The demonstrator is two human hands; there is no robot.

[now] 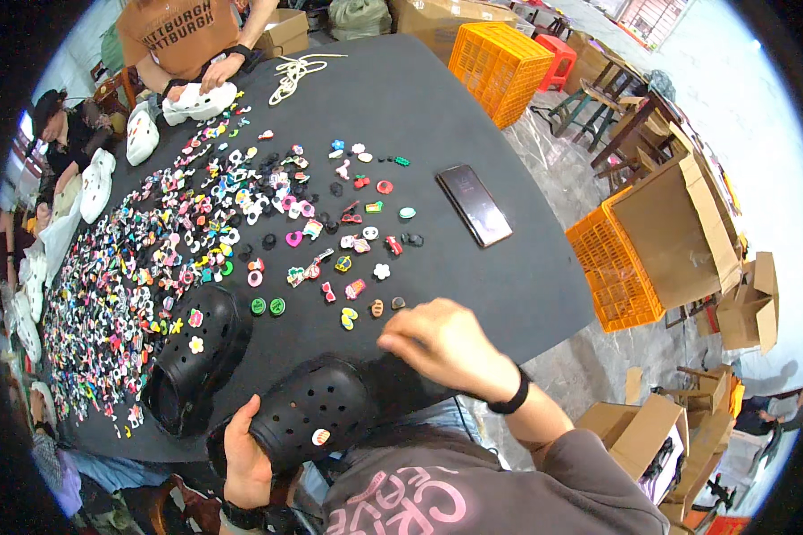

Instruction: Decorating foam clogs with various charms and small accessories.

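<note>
My left hand [246,459] grips a black foam clog [308,406] by its heel end, thumb on the rim, at the table's near edge. One small red-and-white charm [320,437] sits on this clog; its other visible holes look bare. Over the table to the right of the clog, my right hand [446,343] has its fingers curled together; what they hold, if anything, is hidden. Near its fingertips lie a brown charm [377,308] and a dark charm [398,303]. A second black clog [207,334] rests at the left, bearing a yellow flower charm [196,344] and a pink one [195,318].
A large spread of colourful charms [161,259] covers the dark table [401,107]. A phone [475,205] lies at the right, and a cream cord [293,78] at the far side. Across the table, a co-worker's hands hold a white clog [201,102]. Orange crates [500,71] stand beyond.
</note>
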